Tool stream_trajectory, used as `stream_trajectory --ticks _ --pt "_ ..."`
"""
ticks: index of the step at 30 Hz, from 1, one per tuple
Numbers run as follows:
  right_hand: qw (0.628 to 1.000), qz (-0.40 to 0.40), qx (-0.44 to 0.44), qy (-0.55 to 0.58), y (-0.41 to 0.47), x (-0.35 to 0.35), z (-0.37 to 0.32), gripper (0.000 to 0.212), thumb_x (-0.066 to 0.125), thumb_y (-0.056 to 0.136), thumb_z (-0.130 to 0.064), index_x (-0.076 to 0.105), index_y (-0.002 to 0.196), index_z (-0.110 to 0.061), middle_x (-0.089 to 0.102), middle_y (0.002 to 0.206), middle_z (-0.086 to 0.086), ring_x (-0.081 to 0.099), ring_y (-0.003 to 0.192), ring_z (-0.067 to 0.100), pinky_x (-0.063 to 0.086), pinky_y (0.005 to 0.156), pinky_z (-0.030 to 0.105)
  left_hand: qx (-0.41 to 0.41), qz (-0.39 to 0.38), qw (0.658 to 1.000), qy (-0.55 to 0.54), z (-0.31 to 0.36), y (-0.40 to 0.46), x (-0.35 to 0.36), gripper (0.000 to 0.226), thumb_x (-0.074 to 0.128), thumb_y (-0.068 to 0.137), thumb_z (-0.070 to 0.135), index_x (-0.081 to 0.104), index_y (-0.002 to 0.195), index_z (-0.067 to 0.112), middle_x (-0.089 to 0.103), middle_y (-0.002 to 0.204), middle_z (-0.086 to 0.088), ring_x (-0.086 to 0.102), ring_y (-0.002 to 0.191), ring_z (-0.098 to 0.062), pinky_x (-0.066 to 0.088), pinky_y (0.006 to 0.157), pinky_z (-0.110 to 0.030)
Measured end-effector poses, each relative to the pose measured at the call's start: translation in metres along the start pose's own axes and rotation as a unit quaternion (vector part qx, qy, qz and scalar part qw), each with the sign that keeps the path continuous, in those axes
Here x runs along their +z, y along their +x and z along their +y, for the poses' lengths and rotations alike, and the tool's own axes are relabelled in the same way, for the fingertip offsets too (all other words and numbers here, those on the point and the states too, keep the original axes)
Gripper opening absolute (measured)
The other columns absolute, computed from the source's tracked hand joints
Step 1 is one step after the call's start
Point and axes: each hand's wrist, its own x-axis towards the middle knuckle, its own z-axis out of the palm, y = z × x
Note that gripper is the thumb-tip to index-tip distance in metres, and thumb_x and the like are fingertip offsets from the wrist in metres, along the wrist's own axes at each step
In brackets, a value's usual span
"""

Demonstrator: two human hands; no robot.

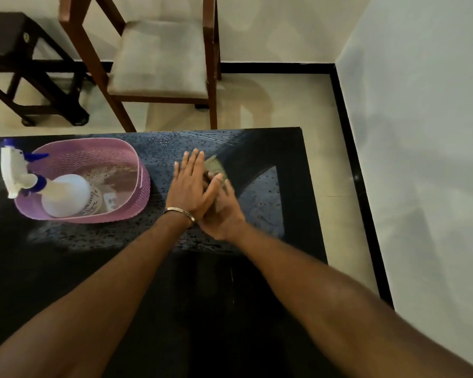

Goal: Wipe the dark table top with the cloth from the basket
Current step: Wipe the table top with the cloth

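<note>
The dark table top [93, 268] fills the lower part of the head view, speckled with spray droplets near its far edge. A greenish-brown cloth [215, 166] lies on it right of centre, mostly hidden under my hands. My right hand [224, 214] presses on the cloth with fingers spread. My left hand [190, 186], a metal bangle on its wrist, lies flat over the right hand's fingers and the cloth's left part. The pink mesh basket [141, 181] stands to the left of both hands.
A white spray bottle [63, 196] with a blue nozzle lies in the basket, its head sticking out over the left rim. Beyond the table stand a wooden chair [159, 55] and a dark stool [17, 61]. A wall [421, 132] runs along the right.
</note>
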Motion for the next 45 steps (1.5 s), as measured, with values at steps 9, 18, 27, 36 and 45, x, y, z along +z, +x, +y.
stream_trajectory --ticks 9,18,27,36,45 --pt "0.986 0.029 0.141 0.082 -0.061 -0.003 0.128 0.075 0.033 0.091 -0.047 0.005 0.159 -0.033 -0.002 0.168 -0.004 -0.007 0.154 0.022 0.003 0.123 0.053 0.003 -0.008 1.000 -0.023 0.005 -0.031 0.006 0.086 0.013 0.089 0.067 0.011 0.154 0.012 0.007 0.163 -0.005 -0.004 0.150 -0.018 -0.004 0.122 -0.040" --pt "0.975 0.036 0.201 0.090 -0.007 -0.015 0.081 0.071 0.035 0.099 -0.046 0.001 0.159 -0.030 -0.007 0.167 0.001 -0.010 0.153 0.029 -0.004 0.121 0.054 -0.019 -0.001 1.000 -0.024 -0.023 -0.066 -0.003 0.086 0.012 0.088 0.068 0.010 0.155 0.014 0.005 0.163 -0.002 -0.006 0.150 -0.016 -0.003 0.122 -0.040" --pt "0.998 0.018 -0.025 0.050 -0.093 0.027 -0.022 0.073 0.043 0.091 -0.047 0.019 0.158 -0.029 0.009 0.167 -0.004 -0.003 0.154 0.020 0.004 0.123 0.049 -0.004 -0.038 0.999 0.010 -0.028 -0.074 0.002 0.088 0.010 0.086 0.067 0.009 0.154 0.011 0.006 0.163 -0.006 -0.004 0.150 -0.020 -0.003 0.122 -0.041" --pt "0.927 0.042 0.355 0.112 -0.139 0.026 0.086 0.075 0.037 0.099 -0.045 -0.005 0.159 -0.029 -0.009 0.167 0.003 -0.012 0.153 0.028 0.001 0.123 0.055 0.019 -0.066 0.997 0.017 -0.021 -0.088 0.002 0.078 0.021 0.095 0.061 0.006 0.154 0.012 0.004 0.163 -0.005 -0.006 0.150 -0.019 -0.002 0.122 -0.042" --pt "0.998 -0.022 -0.013 0.061 -0.126 0.045 -0.119 0.064 0.036 0.096 -0.048 0.025 0.156 -0.026 0.010 0.166 0.001 -0.006 0.153 0.026 0.001 0.122 0.055 0.006 -0.068 0.997 0.023 -0.026 -0.100 -0.009 0.086 0.013 0.089 0.066 0.007 0.154 0.010 0.005 0.163 -0.007 -0.005 0.150 -0.019 -0.002 0.122 -0.041"
